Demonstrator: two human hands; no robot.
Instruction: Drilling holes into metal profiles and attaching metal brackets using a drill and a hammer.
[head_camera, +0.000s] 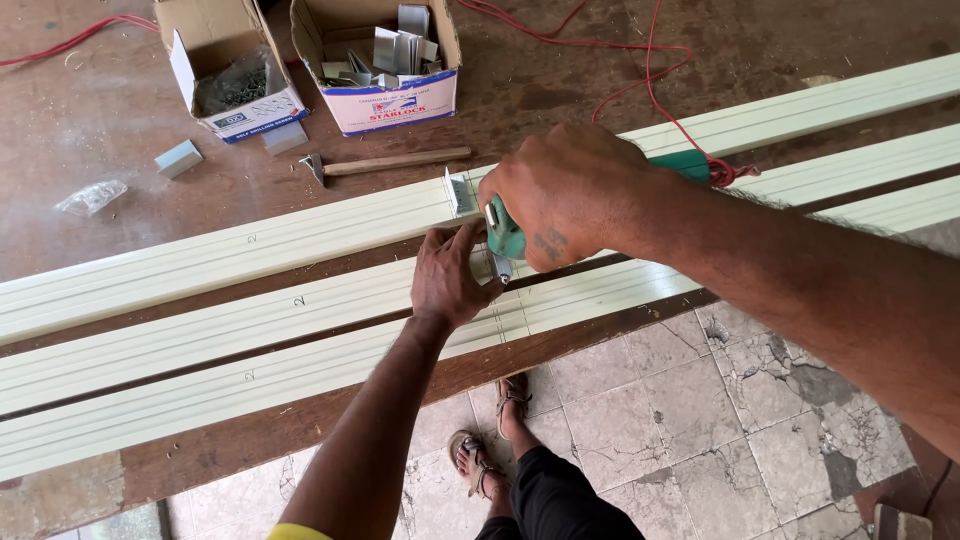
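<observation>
Right hand (570, 195) nearest, wrapped tight round green drill (505, 232), bit down at 6 o'clock. Left hand (450, 280) spread flat, pressing middle cream rail (250, 325) across table (200, 440). Likely light, stiff, slick; pin beside bit.

Smooth, matt cream profiles (250, 330) are laid on a worn, rough wooden worktop (100, 120). Glossy green plastic is seen on the drill (505, 232). Boxes (378, 60) are matt cardboard.

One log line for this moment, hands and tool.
right hand: grips green drill, bit down | left hand: flat on middle pale profile | bracket: upright beside drill
</observation>
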